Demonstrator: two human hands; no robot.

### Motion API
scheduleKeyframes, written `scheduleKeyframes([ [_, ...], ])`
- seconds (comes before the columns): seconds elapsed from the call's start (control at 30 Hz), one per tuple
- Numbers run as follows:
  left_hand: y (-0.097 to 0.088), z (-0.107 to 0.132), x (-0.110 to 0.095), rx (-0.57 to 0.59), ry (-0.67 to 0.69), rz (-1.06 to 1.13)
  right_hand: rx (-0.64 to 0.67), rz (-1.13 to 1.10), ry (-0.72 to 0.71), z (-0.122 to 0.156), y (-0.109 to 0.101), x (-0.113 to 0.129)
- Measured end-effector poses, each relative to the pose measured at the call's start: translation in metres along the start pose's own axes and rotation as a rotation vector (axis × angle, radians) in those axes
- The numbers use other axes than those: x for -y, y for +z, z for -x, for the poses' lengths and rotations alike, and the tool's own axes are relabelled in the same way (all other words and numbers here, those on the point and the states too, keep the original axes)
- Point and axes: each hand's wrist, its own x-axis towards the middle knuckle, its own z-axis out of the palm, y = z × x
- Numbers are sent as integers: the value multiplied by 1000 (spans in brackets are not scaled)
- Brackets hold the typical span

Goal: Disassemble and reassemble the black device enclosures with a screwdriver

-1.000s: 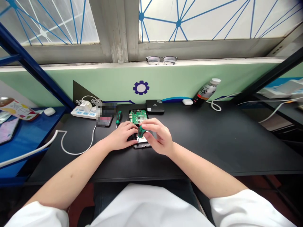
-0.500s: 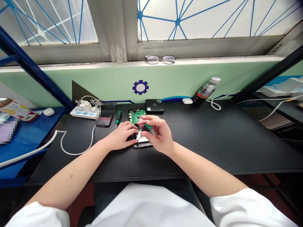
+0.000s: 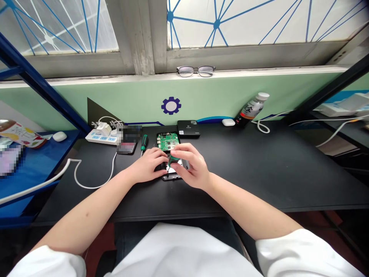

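My right hand [image 3: 193,166] pinches the green-and-black handle of a screwdriver [image 3: 172,159] between thumb and fingers. Its shaft slants down to the lower left part of an opened black electronic box [image 3: 172,177]. My left hand [image 3: 150,164] holds that box at its left side, thumb at the lower edge and fingers further up. Inside the box's near part lies a white plate, partly behind my right hand. A green circuit board [image 3: 167,141] shows in the far part. Just beyond my left hand, a second screwdriver [image 3: 144,143] with a green handle lies on the table.
Behind the circuit board is a flat black case [image 3: 188,129]. A white power strip [image 3: 100,135] with plugs and a phone [image 3: 127,148] are at the back left; a white cable [image 3: 86,187] loops across the table. A bottle [image 3: 252,109] leans against the back panel, beside a white earbud case [image 3: 228,122].
My right hand has shifted slightly left, with the screwdriver's handle tilted differently in its fingers. More of the box's right side shows. My left hand stays in place.
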Motion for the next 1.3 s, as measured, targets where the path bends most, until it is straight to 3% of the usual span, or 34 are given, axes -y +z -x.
scheduleKeyframes([
  [0.33, 0, -1, 0, 4, 4, -3, -23, 0, 63, -1, -3, 1],
  [0.57, 0, 1, 1, 15, 19, -13, -71, -310, 126, 5, 7, -1],
  [0.73, 1, 1, 2, 6, 34, -9, -52, -197, 112, 6, 0, -1],
  [0.97, 5, 1, 6, 3, 80, 6, -23, -8, -12, -4, -5, 3],
  [1.3, 4, 1, 4, 27, 56, -34, 5, 30, 60, -1, -6, 2],
])
